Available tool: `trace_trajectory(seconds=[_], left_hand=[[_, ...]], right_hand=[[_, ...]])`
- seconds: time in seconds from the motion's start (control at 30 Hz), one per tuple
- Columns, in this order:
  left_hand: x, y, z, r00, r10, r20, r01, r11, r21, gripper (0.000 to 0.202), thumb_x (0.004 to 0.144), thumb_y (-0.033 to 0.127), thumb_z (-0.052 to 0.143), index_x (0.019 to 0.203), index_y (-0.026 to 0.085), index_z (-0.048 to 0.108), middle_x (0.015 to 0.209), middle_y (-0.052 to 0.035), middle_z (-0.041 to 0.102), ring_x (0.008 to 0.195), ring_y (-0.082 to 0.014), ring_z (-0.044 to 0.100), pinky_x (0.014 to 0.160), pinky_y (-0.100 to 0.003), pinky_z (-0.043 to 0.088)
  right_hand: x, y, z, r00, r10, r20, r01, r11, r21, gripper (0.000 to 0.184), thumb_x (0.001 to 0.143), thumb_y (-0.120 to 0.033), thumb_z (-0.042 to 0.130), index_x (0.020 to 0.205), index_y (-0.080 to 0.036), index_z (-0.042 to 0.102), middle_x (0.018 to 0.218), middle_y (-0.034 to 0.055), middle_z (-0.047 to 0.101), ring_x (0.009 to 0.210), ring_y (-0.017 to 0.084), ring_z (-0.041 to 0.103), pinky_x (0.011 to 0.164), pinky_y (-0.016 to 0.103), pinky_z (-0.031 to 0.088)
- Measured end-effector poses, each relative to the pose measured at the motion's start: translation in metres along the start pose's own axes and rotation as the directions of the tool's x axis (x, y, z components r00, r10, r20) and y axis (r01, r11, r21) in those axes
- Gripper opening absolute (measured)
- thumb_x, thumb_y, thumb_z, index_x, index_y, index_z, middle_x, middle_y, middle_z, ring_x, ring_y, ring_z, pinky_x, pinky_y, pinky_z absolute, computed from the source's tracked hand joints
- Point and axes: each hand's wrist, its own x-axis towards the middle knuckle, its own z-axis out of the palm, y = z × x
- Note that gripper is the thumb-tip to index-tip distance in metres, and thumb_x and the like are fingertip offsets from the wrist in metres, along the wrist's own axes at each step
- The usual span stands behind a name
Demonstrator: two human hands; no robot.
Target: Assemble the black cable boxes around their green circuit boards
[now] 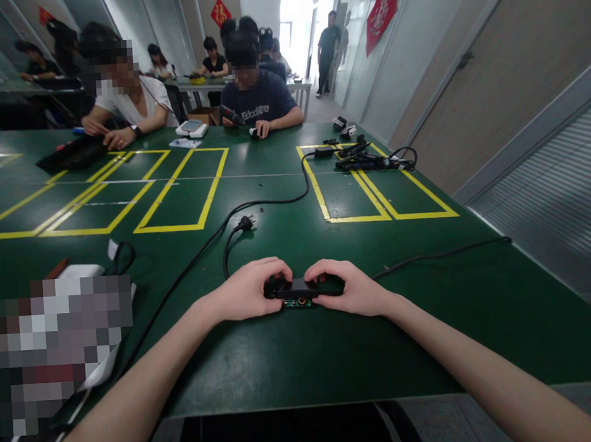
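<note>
In the head view, a black power adapter (300, 287) is held low over the near part of the table between my two hands. Its dark case lies uppermost, and a green circuit board (298, 303) shows along its lower side. My left hand (256, 288) grips the left end with thumb and fingers curled round it. At the other end, my right hand (348, 287) pinches the case in the same way. Black cord leaves both ends; one cord (226, 255) curves up to a plug (246, 223) lying beyond my left hand.
A long black cable (197, 257) crosses the green table (254, 370). Pixelated white items (89, 327) lie at left. Bundled adapters and cords (362, 160) rest among yellow tape rectangles (390, 216) at far right. Two people (258, 96) work across the table; others are behind.
</note>
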Motion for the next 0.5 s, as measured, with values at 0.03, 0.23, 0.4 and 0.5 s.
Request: trace_trajectory(seconds=[0.03, 0.23, 0.4, 0.5], left_hand=[[-0.0001, -0.0001, 0.0000, 1.000, -0.008, 0.006, 0.008, 1.000, 0.001, 0.028, 0.072, 0.014, 0.067, 0.100, 0.020, 0.065, 0.096, -0.0013, 0.066, 0.081, -0.0167, 0.061, 0.073, -0.027, 0.048], [-0.0016, 0.0000, -0.0007, 0.999, -0.019, 0.033, 0.020, 0.999, -0.032, 0.027, 0.075, 0.020, 0.070, 0.101, 0.020, 0.064, 0.092, 0.0003, 0.065, 0.078, -0.0158, 0.060, 0.072, -0.026, 0.045], [-0.0012, 0.0001, 0.0003, 0.997, -0.055, 0.056, 0.057, 0.997, -0.051, 0.035, 0.072, 0.029, 0.079, 0.100, 0.021, 0.061, 0.091, 0.0017, 0.063, 0.078, -0.0163, 0.059, 0.069, -0.025, 0.044], [-0.0006, -0.0002, 0.0023, 0.996, -0.066, 0.063, 0.068, 0.997, -0.036, 0.037, 0.070, 0.028, 0.081, 0.099, 0.022, 0.059, 0.092, 0.0024, 0.063, 0.077, -0.0159, 0.058, 0.068, -0.025, 0.043]], right_hand=[[-0.0001, 0.0002, 0.0001, 1.000, 0.002, 0.003, -0.002, 1.000, -0.003, 0.025, 0.086, -0.021, 0.074, 0.110, -0.020, 0.069, 0.108, 0.0081, 0.075, 0.095, 0.021, 0.071, 0.084, 0.035, 0.059], [-0.0006, 0.0014, 0.0009, 1.000, 0.007, -0.007, -0.007, 1.000, -0.008, 0.023, 0.086, -0.024, 0.077, 0.109, -0.020, 0.071, 0.104, 0.0064, 0.076, 0.091, 0.019, 0.071, 0.083, 0.033, 0.059], [-0.0003, 0.0017, 0.0010, 1.000, 0.012, -0.002, -0.012, 0.999, 0.031, 0.020, 0.088, -0.027, 0.077, 0.107, -0.021, 0.072, 0.104, 0.0065, 0.076, 0.090, 0.019, 0.070, 0.083, 0.034, 0.060], [-0.0006, 0.0019, 0.0013, 1.000, 0.001, -0.002, -0.001, 1.000, 0.026, 0.020, 0.088, -0.024, 0.075, 0.107, -0.021, 0.072, 0.104, 0.0064, 0.076, 0.090, 0.019, 0.070, 0.083, 0.034, 0.060]])
